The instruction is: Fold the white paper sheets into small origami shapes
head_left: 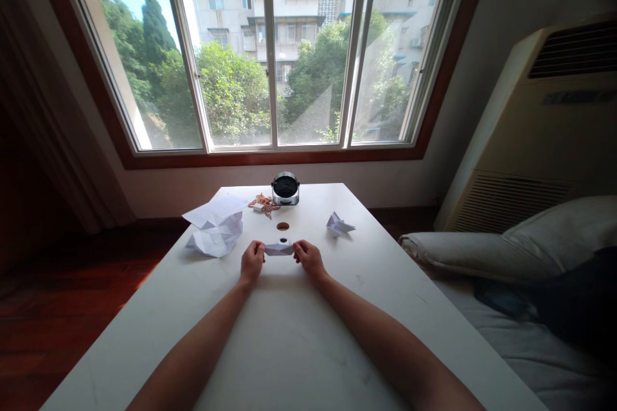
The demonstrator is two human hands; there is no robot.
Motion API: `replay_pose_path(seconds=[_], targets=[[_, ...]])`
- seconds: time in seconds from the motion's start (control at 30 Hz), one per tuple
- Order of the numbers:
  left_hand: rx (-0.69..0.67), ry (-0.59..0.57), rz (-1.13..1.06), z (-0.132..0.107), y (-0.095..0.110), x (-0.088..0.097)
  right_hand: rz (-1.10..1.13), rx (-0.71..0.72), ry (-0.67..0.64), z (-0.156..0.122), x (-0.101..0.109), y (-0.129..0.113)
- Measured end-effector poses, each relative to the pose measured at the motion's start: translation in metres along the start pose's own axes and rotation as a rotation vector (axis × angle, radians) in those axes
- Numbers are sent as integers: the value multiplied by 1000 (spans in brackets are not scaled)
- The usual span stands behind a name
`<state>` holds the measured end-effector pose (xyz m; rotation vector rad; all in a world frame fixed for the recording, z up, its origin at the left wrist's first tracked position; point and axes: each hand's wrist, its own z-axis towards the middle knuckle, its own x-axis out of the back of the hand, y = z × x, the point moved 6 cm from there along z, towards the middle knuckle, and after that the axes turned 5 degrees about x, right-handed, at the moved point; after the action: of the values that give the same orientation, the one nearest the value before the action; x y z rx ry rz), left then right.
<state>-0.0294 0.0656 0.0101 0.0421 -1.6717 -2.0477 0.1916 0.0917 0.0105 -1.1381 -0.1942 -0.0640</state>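
Between my two hands a folded piece of white paper (279,250) is stretched level, low and wide in shape, above the white table (284,334). My left hand (252,261) pinches its left end. At the opposite end the thumb and fingers of my right hand (310,258) are closed on it. A small round black-and-white thing (283,241) shows just behind the paper; I cannot make out what it is. To the right lies another folded paper figure (340,225) with pointed ends.
Left on the table are crumpled white paper (219,239) and a written sheet (216,210). A coiled brown cord (263,204) lies beside a round black device (285,189) on a silver stand. A hole (283,227) pierces the tabletop. A sofa (463,257) stands at right.
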Motion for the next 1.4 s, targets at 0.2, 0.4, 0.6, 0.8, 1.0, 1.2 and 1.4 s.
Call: replay_pose_path(seconds=[0.2,0.4,0.6,0.8,1.0,1.2,1.4], targets=[[5,-25,20,1,0,0,-70,34,-59,0,-3,1],[-7,-44,73,-1,1,-2,-100,39,-99,-1,-9,1],[-13,-21,177,1,-3,1,-124,14,-68,-1,-6,1],[8,2,220,2,-5,4,-153,-8,-41,-2,-4,3],[46,23,288,2,-4,9,-179,60,-92,-3,-10,1],[44,20,299,1,-1,11,-333,212,-168,-8,-19,-10],[24,36,289,-1,6,13,-379,265,-179,-9,-17,-17]])
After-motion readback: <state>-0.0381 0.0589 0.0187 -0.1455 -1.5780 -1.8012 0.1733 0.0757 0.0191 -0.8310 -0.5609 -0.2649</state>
